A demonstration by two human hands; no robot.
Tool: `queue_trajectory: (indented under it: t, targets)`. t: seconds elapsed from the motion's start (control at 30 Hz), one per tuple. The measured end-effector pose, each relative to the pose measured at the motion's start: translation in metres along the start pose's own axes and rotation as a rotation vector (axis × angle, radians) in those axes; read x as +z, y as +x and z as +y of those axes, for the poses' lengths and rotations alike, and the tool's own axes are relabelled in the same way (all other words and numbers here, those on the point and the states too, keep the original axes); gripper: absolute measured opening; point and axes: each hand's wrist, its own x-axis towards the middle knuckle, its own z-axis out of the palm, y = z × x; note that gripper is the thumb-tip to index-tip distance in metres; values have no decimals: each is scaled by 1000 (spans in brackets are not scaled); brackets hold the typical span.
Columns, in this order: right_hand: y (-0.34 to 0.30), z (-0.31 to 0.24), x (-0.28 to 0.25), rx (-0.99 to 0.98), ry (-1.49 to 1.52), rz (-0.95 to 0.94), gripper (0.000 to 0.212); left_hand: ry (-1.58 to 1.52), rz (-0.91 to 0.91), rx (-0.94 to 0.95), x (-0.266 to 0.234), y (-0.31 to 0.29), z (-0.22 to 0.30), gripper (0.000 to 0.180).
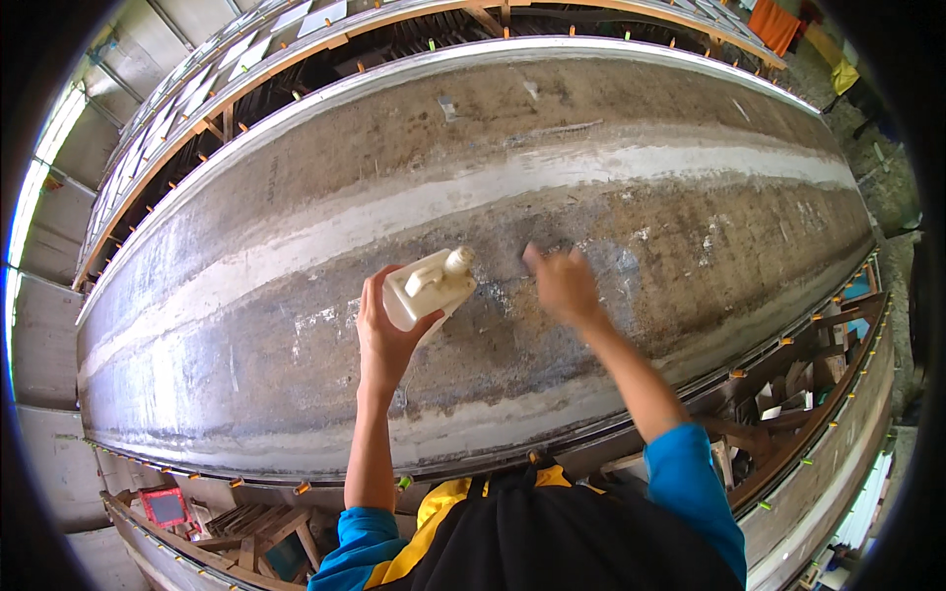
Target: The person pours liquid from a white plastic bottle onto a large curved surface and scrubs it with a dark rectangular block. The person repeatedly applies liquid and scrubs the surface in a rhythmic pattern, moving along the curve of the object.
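My left hand (382,330) is wrapped round a white plastic jug (430,292) with a moulded handle. The jug is held tilted over the long table, its neck toward the right; whether a cap sits on it I cannot make out. My right hand (568,284) is over the table to the right of the jug, apart from it. Motion smears its fingers, so I cannot tell whether they hold anything. Beneath both hands stretches the table's worn brown-grey top (690,231), marked with pale stripes and white patches.
Small orange and green pegs line the table edges. A second long table (246,79) with pale panels runs along the far side. Wooden frames and scraps (276,542) lie below the near edge. An orange cloth (775,25) hangs at the far right.
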Motion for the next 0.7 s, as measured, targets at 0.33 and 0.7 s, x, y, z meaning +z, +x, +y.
queue_trajectory:
  t: [0.33, 0.7]
  targets:
    - [-56, 49, -53, 366, 236, -341, 30, 458, -326, 435, 41, 2, 3, 61]
    - [-88, 50, -66, 473, 165, -127, 43, 729, -420, 756, 94, 7, 9, 53]
